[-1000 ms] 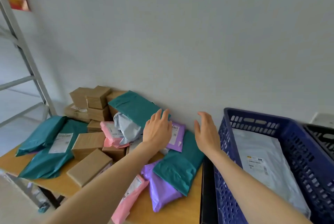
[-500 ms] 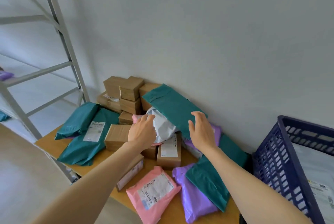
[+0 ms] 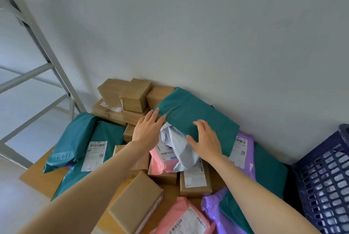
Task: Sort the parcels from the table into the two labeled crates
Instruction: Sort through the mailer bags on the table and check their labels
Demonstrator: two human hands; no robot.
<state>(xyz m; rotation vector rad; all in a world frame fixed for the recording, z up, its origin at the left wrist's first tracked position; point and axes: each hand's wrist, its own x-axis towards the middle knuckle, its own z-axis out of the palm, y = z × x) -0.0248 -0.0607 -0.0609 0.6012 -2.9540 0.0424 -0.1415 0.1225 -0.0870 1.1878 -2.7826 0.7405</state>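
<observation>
Against the wall, on the wooden table (image 3: pixel 37 175), a heap of parcels waits, with the blue crate (image 3: pixel 324 177) well apart at the right edge; a second crate is not in view. Topmost lies a large teal mailer (image 3: pixel 198 109), leaning on the stacked cardboard boxes (image 3: pixel 124 92) and draped over a crumpled white mailer (image 3: pixel 177 145). Lifting it carelessly could drag that white mailer along, or the limp bag could sag and sweep neighbours off the heap. Both hands are spread wide and grip nothing. The right hand (image 3: pixel 205 139) lies flat on the teal mailer's top. The left hand (image 3: pixel 146 130) touches its left corner, fingertips possibly tucking under the edge.
</observation>
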